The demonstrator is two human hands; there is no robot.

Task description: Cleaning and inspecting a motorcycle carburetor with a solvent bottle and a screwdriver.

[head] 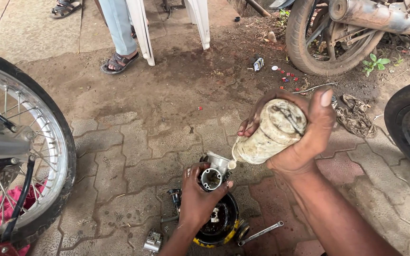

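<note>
The right hand (304,137) was wrapped around a grimy, pale plastic bottle (271,132), its grip closed fully about the body, thumb up on the far side and fingers curled round the near end. The bottle lay tipped over, its long axis running from upper right down to lower left, with the mouth pointing down-left. That mouth sat just above, perhaps touching, a small metal carburettor body (214,171).

The left hand (196,199) held the carburettor body from below, fingers closed round its lower part, so the part stood above the palm with its round bore facing the camera. The bottle's base end sat inside the right palm, its neck sticking out beyond the fingers towards the left hand.

Directly under the left hand was a shallow black tray with a yellow rim (219,226), resting on the paved floor (129,156). A spanner (260,233) lay just right of it. A spoked motorcycle wheel (20,151) stood at the left, and a dirty rag (355,116) lay beyond the right hand.
</note>
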